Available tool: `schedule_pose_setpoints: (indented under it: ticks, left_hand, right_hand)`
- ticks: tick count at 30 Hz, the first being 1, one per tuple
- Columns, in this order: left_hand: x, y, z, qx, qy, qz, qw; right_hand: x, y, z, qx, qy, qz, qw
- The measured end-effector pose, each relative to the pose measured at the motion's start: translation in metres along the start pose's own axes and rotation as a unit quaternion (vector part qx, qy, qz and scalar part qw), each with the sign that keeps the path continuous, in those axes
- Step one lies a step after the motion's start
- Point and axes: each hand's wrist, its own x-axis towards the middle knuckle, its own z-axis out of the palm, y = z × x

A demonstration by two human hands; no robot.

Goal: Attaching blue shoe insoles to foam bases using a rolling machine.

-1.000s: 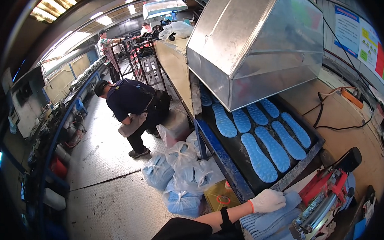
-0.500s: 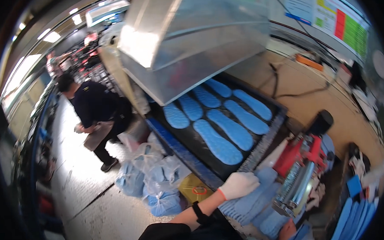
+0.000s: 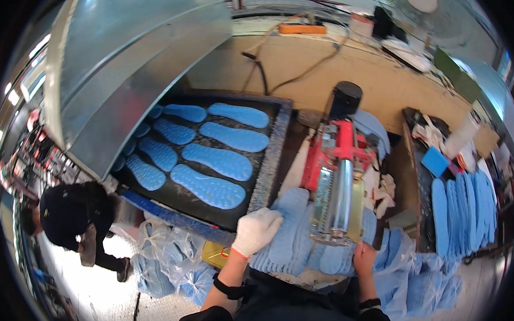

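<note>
Blue insoles (image 3: 207,187) lie in rows on a black conveyor belt (image 3: 228,215) that runs beneath a metal hood. My left hand (image 3: 257,232), in a white glove, is at the belt's near corner with its fingers curled. It rests against a stack of blue insoles (image 3: 288,216); whatever is inside its fingers is hidden. My bare right hand (image 3: 364,260) is closed beside the near end of a red machine with metal rollers (image 3: 341,185). More blue insoles (image 3: 333,259) lie under the rollers, close to that hand. I cannot make out what it grips.
The metal hood (image 3: 144,62) overhangs the belt at left. Bagged insoles (image 3: 178,258) sit on the floor, and others (image 3: 414,282) at right. A row of insoles (image 3: 464,211) stands on the right-hand table. Another person (image 3: 73,217) bends over at far left.
My view has swung to the right, so the belt and hood appear further left. My right hand now shows more fully beside the roller machine. My left hand stays by the insole stack.
</note>
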Motion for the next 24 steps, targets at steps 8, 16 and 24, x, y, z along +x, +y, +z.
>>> schedule_pose_setpoints:
  ticks: [8,16,24]
  left_hand:
    - [0.006,0.002,0.0,-0.016,-0.005,-0.016,1.0]
    - [0.004,0.012,0.0,-0.008,-0.037,-0.055,0.998]
    - [0.005,0.01,0.001,-0.024,-0.031,-0.053,0.998]
  right_hand:
    - [0.012,-0.025,-0.006,-0.007,0.011,0.014,1.0]
    - [0.009,-0.027,-0.012,0.012,0.017,0.004,1.0]
    - [0.011,-0.026,-0.009,0.025,0.028,-0.007,0.999]
